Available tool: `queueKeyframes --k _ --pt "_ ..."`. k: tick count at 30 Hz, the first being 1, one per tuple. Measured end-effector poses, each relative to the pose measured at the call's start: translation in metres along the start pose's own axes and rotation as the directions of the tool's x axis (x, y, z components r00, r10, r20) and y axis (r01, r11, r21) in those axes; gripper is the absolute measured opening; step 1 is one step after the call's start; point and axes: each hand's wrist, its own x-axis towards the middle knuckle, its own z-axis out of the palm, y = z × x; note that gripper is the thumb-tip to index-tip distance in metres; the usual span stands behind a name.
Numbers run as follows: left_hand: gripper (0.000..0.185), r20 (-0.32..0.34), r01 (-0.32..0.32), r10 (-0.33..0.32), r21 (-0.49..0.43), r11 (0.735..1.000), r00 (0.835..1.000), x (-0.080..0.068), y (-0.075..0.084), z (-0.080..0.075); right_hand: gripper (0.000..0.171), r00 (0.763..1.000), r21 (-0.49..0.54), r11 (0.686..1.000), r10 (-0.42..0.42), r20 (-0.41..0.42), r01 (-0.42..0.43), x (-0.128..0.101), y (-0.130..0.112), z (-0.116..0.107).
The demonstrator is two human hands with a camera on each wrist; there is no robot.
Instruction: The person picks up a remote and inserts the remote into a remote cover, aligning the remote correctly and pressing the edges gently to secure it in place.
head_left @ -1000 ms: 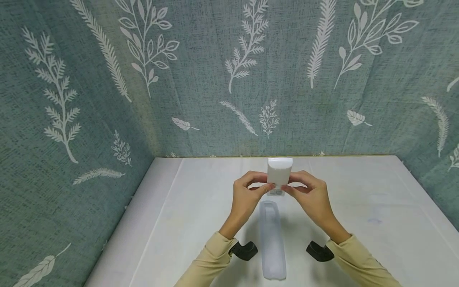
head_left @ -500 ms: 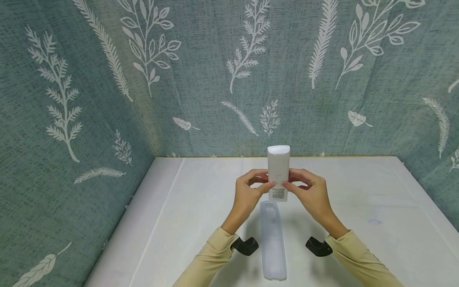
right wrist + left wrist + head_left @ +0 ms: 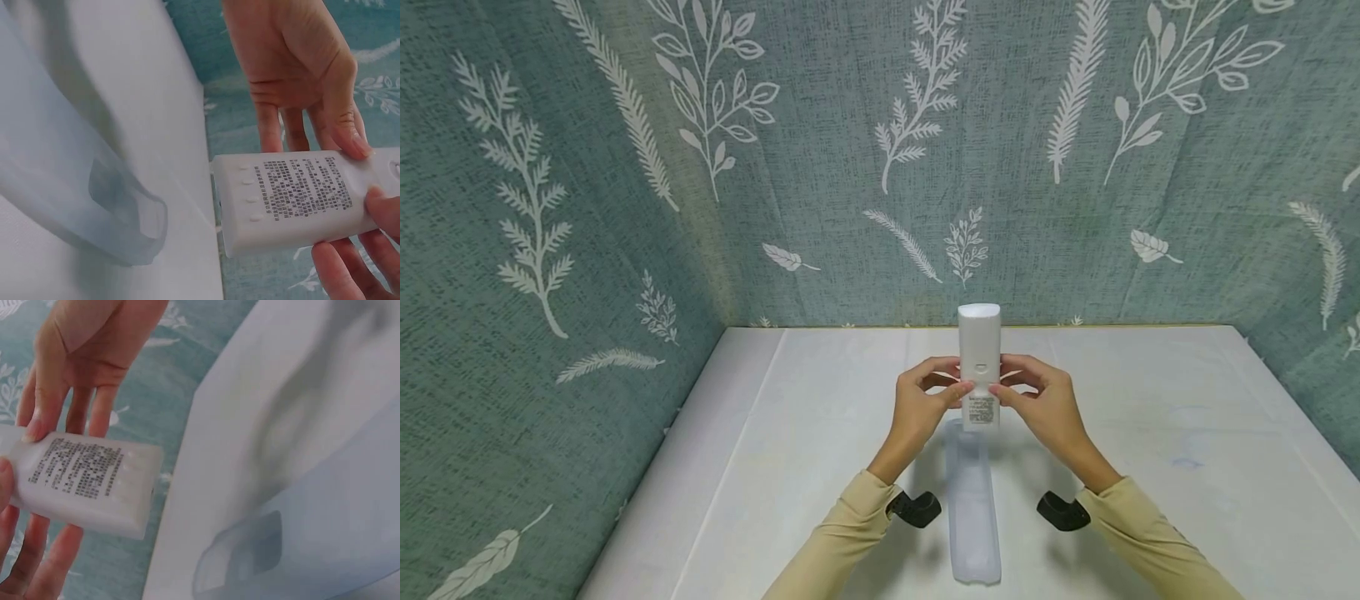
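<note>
A white remote control (image 3: 979, 337) is held up above the far part of the table, its back with a printed label facing the head camera. My left hand (image 3: 919, 408) pinches its left side between thumb and fingers. On its right side my right hand (image 3: 1047, 407) does the same. Both thumbs press near the middle of the back, just above the label. The label end (image 3: 87, 472) shows close up in the left wrist view. Below the remote lies a long translucent bluish cover (image 3: 973, 521), with a cut-out near its far end, visible in the right wrist view (image 3: 119, 194).
The white tabletop (image 3: 805, 467) spreads around the cover. Green-blue cloth (image 3: 835, 250) with white leaf patterns hangs behind the table and along its sides. A black wrist camera (image 3: 914, 509) sits on the left wrist and another (image 3: 1063, 511) on the right.
The remote has tilted more upright, so more of its back and label now shows. Its label end has come down over the cover's far end in the head view. Both hands keep hold.
</note>
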Motion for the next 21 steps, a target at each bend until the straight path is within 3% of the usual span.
queueKeyframes --k 16,21 --pt "0.033 0.014 0.121 -0.120 -0.096 0.988 0.993 0.003 -0.026 0.001 0.035 0.997 0.022 0.997 0.076 -0.016 -0.076 -0.003 0.017 0.007" --pt "0.032 0.022 0.178 -0.177 -0.092 0.980 0.984 0.002 -0.032 0.001 0.034 0.991 0.006 0.991 0.130 -0.012 -0.130 -0.005 0.003 0.010"
